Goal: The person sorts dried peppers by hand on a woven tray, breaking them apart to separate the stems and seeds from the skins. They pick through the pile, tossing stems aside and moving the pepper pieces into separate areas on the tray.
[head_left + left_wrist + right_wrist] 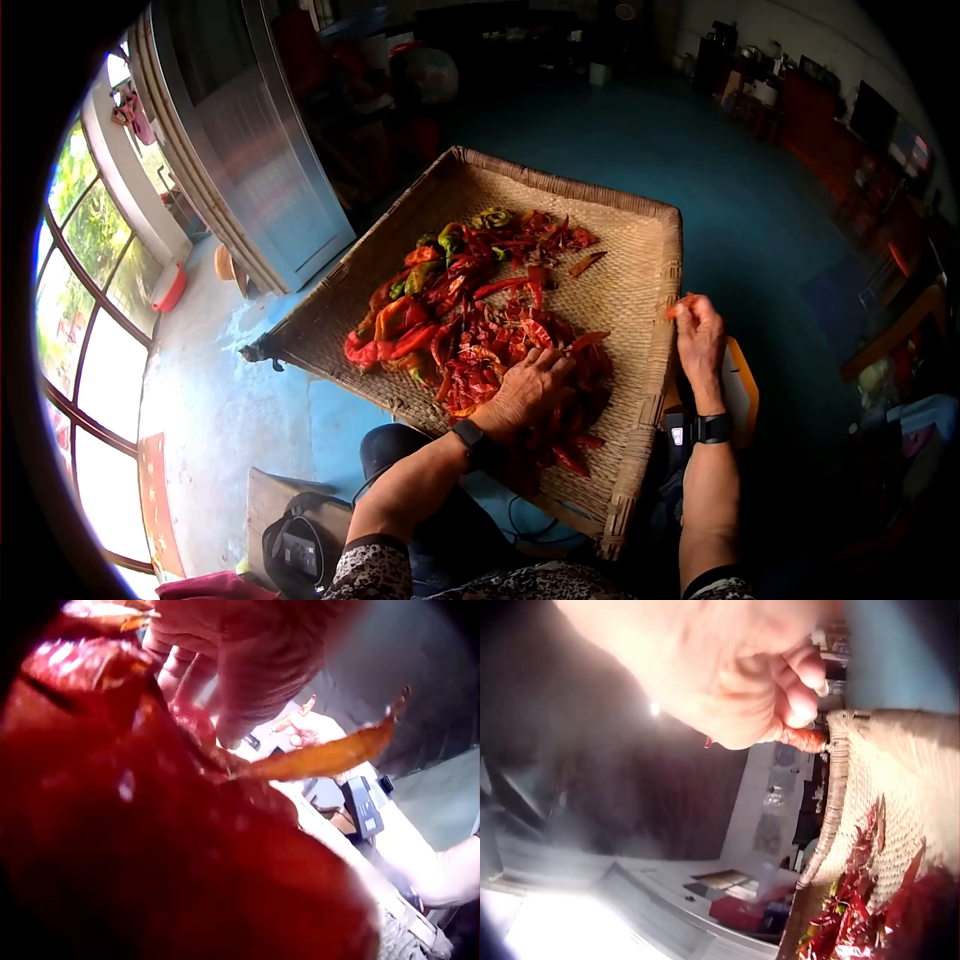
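Many peppers (490,325) (some green) lie in a woven tray (625,270); the right hand (701,340) pinches a probable chili (686,305); the left hand (527,392) touches the peppers, its grip hidden.

A blue floor (600,125) stretches into a dim room. To the left, a curved, dark-barred window (90,240) glows with daylight and greenery beside an open, pale metal-framed door (250,140). To the right, dark furniture and a screen (873,115) line a pale wall (850,50).
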